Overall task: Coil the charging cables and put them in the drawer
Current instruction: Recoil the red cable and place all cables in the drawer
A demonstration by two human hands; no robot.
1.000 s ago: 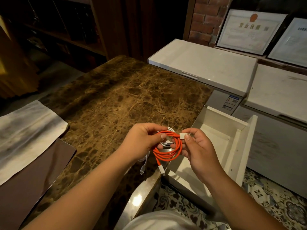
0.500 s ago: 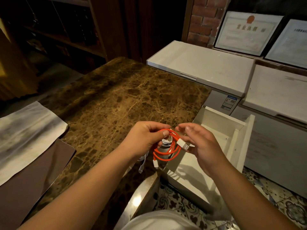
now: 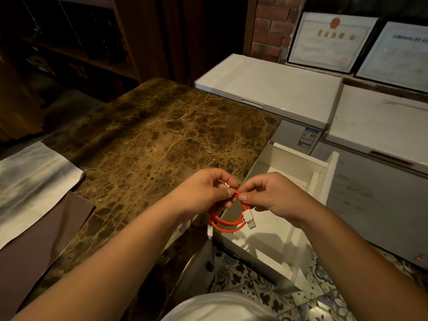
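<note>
A person's two bare forearms reach forward from the bottom of the view over the near right corner of a brown marbled counter [image 3: 148,144]. The left hand [image 3: 203,193] and the right hand [image 3: 273,198] meet at the fingertips, both pinching the top of a coiled orange charging cable [image 3: 225,224]; the fingers of each hand are curled, thumb pressed against forefinger on the cable. The coil hangs below the hands in a few loose loops, right at the counter's edge and above the near left part of an open white drawer [image 3: 324,181]. A white USB plug [image 3: 250,218] dangles on the right side of the coil, and a second small white plug [image 3: 210,231] hangs at its lower left. A glimpse of something white shows inside the left hand's grip, too hidden to identify. The drawer is pulled out to the right of the counter, over a patterned tile floor [image 3: 236,274]. Behind the drawer stand two white chest freezers [image 3: 266,89], and framed certificates [image 3: 328,40] lean against a brick wall above them. On the counter's left lie a pale streaked cloth [image 3: 30,177] and a dark brown sheet [image 3: 34,246] partly beneath it.
</note>
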